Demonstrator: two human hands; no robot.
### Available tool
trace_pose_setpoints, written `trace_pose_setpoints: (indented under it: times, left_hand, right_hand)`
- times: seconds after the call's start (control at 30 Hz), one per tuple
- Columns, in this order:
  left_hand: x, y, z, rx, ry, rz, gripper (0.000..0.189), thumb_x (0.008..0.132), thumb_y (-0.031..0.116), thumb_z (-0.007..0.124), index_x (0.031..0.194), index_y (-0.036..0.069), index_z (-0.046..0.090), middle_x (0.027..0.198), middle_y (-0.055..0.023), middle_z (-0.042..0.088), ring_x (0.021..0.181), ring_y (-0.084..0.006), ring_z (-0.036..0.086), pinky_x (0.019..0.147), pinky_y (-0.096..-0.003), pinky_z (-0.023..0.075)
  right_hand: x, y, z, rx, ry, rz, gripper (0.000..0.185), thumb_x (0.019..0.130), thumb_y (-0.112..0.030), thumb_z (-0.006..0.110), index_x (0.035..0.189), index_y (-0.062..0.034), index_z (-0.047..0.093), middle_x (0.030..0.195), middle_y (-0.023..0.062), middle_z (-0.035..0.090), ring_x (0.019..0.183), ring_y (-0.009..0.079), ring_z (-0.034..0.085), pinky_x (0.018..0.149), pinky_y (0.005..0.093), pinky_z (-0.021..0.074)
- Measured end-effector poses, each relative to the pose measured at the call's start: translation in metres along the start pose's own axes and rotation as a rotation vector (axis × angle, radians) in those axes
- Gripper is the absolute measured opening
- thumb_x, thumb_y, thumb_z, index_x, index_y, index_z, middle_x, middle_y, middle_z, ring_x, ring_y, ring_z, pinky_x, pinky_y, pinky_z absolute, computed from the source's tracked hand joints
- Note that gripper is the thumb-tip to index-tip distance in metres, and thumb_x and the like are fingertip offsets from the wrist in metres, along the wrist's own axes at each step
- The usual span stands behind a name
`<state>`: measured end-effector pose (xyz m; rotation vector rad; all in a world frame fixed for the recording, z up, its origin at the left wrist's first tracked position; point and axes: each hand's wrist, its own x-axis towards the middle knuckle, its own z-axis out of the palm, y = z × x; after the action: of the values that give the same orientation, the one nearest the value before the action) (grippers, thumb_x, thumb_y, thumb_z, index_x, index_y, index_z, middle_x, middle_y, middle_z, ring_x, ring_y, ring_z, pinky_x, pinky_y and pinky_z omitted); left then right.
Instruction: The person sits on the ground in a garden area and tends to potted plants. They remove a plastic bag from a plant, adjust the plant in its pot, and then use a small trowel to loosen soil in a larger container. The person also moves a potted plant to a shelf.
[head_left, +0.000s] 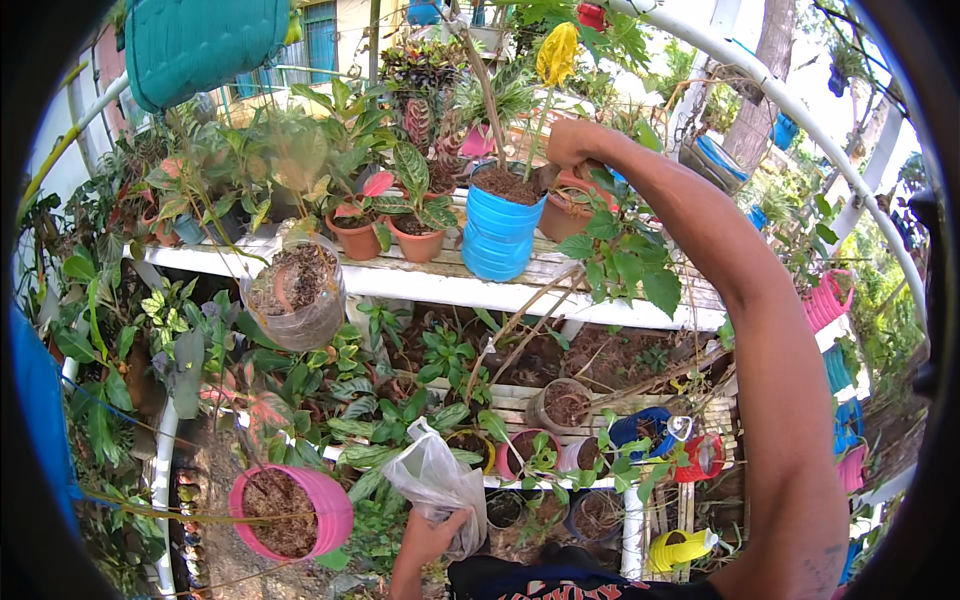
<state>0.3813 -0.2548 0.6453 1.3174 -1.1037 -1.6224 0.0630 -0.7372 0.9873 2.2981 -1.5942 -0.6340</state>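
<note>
Low in the view, my left hand (433, 534) grips a clear plastic bag (439, 472), its loose top sticking up above my fingers. Whatever the bag holds cannot be made out. My right arm reaches far over the slatted shelf, and my right hand (574, 144) is bent down at the rim of a blue plastic container pot (501, 234). Brown soil (504, 184) fills that pot nearly to the top. A woody stem and a green stalk with a wilted yellow leaf (557, 56) rise there. My right fingertips are hidden behind the hand.
Terracotta pots (417, 241) with leafy plants line the white-edged upper shelf (420, 286). A clear hanging pot (300, 322) and a pink hanging pot (334, 514) dangle on the left. More pots, including a red one (699, 459), stand lower. A teal container (202, 49) hangs overhead.
</note>
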Motion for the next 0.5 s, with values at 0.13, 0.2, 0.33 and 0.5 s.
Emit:
trace_pose_setpoints:
  times: [0.13,0.2,0.33,0.5]
  left_hand:
    - [-0.002,-0.001,-0.003,-0.016,0.028,-0.005,0.036,0.089,0.01,0.081,0.119,-0.003,0.068,0.11,-0.0073,0.074,0.097,-0.015,0.068,0.088,-0.0336,0.0546]
    - [-0.001,-0.001,-0.002,-0.028,0.019,0.008,0.036,0.089,0.01,0.081,0.119,-0.003,0.068,0.109,-0.0072,0.074,0.096,-0.015,0.068,0.087,-0.0337,0.0547]
    - [-0.002,-0.001,-0.004,0.012,-0.002,0.07,0.036,0.088,0.011,0.082,0.119,-0.003,0.068,0.109,-0.0069,0.074,0.096,-0.015,0.068,0.087,-0.0339,0.0549]
    - [-0.013,0.006,-0.005,0.066,0.065,0.03,0.035,0.088,0.012,0.082,0.117,-0.003,0.069,0.107,-0.0064,0.075,0.094,-0.0148,0.069,0.086,-0.0333,0.0551]
  right_hand:
    - [-0.033,-0.018,-0.052,0.269,0.043,0.0,0.027,0.08,-0.013,0.062,0.093,0.006,0.077,0.086,0.0247,0.075,0.077,0.0383,0.074,0.073,0.0467,0.059]
    - [-0.03,-0.017,-0.048,0.478,0.091,-0.007,0.03,0.086,-0.019,0.061,0.093,0.0055,0.076,0.083,0.0211,0.075,0.07,0.0337,0.072,0.068,0.0444,0.0586]
    - [-0.008,-0.054,-0.015,0.579,0.202,-0.008,0.031,0.093,-0.022,0.061,0.103,0.0018,0.077,0.084,0.0152,0.075,0.055,0.0214,0.069,0.059,0.0375,0.0584]
    - [0.001,-0.039,-0.01,0.567,0.138,-0.045,0.033,0.09,-0.027,0.063,0.1,0.0006,0.078,0.081,0.0187,0.075,0.068,0.0287,0.073,0.069,0.0423,0.0582]
